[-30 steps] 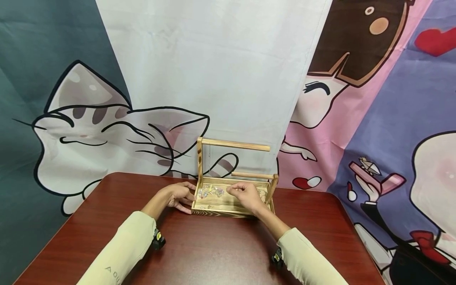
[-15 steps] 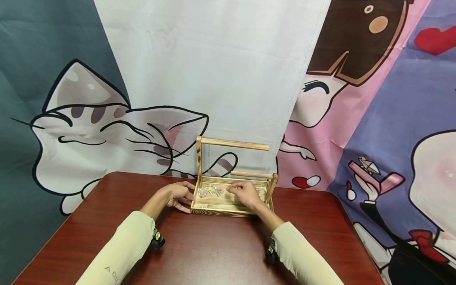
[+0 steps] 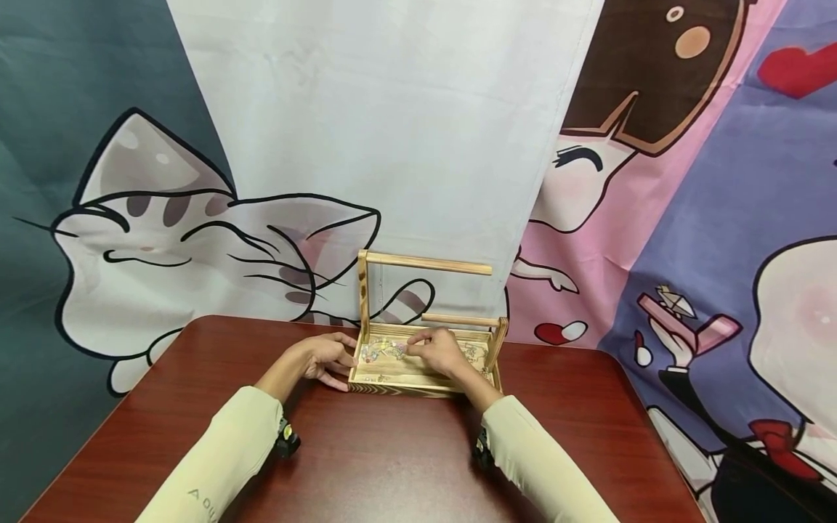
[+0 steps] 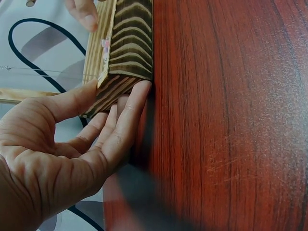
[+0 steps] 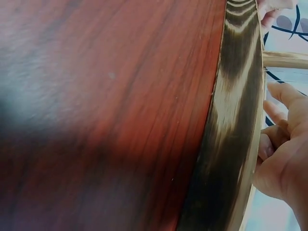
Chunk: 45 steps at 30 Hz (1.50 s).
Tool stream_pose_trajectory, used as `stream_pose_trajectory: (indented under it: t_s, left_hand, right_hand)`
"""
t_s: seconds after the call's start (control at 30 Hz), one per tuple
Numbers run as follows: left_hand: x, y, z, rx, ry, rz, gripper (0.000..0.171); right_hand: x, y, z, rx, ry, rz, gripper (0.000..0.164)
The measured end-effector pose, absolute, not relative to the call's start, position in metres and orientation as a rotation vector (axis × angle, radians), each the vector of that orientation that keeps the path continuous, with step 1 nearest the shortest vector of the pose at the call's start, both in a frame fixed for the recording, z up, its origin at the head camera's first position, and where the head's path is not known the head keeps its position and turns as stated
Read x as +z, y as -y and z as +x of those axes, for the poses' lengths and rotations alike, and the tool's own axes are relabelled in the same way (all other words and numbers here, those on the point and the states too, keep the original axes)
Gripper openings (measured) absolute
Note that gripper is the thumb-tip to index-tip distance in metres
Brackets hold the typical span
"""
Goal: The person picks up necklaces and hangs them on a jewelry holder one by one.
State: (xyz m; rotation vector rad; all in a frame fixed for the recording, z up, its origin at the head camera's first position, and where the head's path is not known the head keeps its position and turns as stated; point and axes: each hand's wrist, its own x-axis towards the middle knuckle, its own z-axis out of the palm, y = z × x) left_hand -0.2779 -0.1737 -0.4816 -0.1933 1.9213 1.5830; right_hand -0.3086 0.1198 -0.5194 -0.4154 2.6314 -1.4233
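A wooden jewelry stand (image 3: 405, 389) with a shallow tray stands at the far side of the table. My left hand (image 3: 325, 357) grips the tray's left end; in the left wrist view the thumb is at the rim and the fingers lie against the outer end wall. Small colourful beaded jewelry (image 3: 374, 351) lies in the tray's left half. My right hand (image 3: 438, 351) reaches over the tray, fingers bent, fingertips at the jewelry's right end. The right wrist view hides whether they pinch anything.
From the stand's left post (image 3: 363, 290) a long upper bar (image 3: 428, 262) runs right, with a thin chain hanging near the post. A lower bar (image 3: 461, 319) meets the right post. The red-brown table (image 3: 392, 457) reaches a cartoon-printed cloth (image 3: 425, 145) behind.
My right hand has shifted slightly left over the tray, to the jewelry's right end. The left hand stays at the tray's left end.
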Motion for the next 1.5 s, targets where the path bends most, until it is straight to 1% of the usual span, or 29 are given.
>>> stream_pose_trajectory:
  t_s: [0.13, 0.2, 0.27, 0.5, 0.6, 0.77, 0.93, 1.03, 1.13, 1.27, 1.4, 1.5]
  left_hand:
    - [-0.481, 0.174, -0.278, 1.574, -1.928, -0.187, 0.061]
    - [-0.48, 0.174, -0.278, 1.573, -1.928, -0.192, 0.061]
    - [-0.479, 0.174, -0.277, 1.575, -1.928, -0.194, 0.061]
    - [-0.481, 0.174, -0.278, 1.587, -1.919, -0.201, 0.059]
    - [-0.482, 0.173, -0.277, 1.587, -1.921, -0.205, 0.059]
    - [-0.481, 0.172, -0.276, 1.584, -1.932, -0.196, 0.059]
    - [-0.483, 0.172, -0.277, 1.586, -1.929, -0.192, 0.059]
    - [-0.483, 0.172, -0.277, 1.589, -1.93, -0.195, 0.059]
    - [-0.483, 0.172, -0.277, 1.592, -1.931, -0.192, 0.058]
    - [-0.484, 0.173, -0.277, 1.594, -1.931, -0.188, 0.058]
    - [-0.485, 0.173, -0.277, 1.598, -1.929, -0.187, 0.058]
    - [-0.485, 0.173, -0.278, 1.599, -1.926, -0.188, 0.058]
  right_hand:
    - [-0.52, -0.115, -0.313, -1.4, -2.654, -0.364, 0.029]
    - [-0.51, -0.11, -0.307, -1.396, -2.627, -0.293, 0.029]
    - [-0.51, -0.107, -0.307, -1.39, -2.628, -0.271, 0.03]
    - [-0.512, -0.101, -0.307, -1.368, -2.673, -0.281, 0.03]
    - [-0.524, -0.101, -0.316, -1.332, -2.714, -0.328, 0.029]
    - [-0.558, -0.103, -0.339, -1.197, -2.799, -0.378, 0.021]
    - [-0.572, -0.101, -0.345, -1.107, -2.895, -0.419, 0.017]
    - [-0.565, -0.1, -0.34, -1.136, -2.896, -0.413, 0.019]
    - [-0.544, -0.098, -0.324, -1.248, -2.814, -0.383, 0.018]
    - [-0.518, -0.097, -0.302, -1.447, -2.619, -0.252, 0.018]
    - [-0.512, -0.099, -0.295, -1.606, -2.391, -0.108, 0.021]
    - [-0.508, -0.102, -0.294, -1.688, -2.219, -0.067, 0.019]
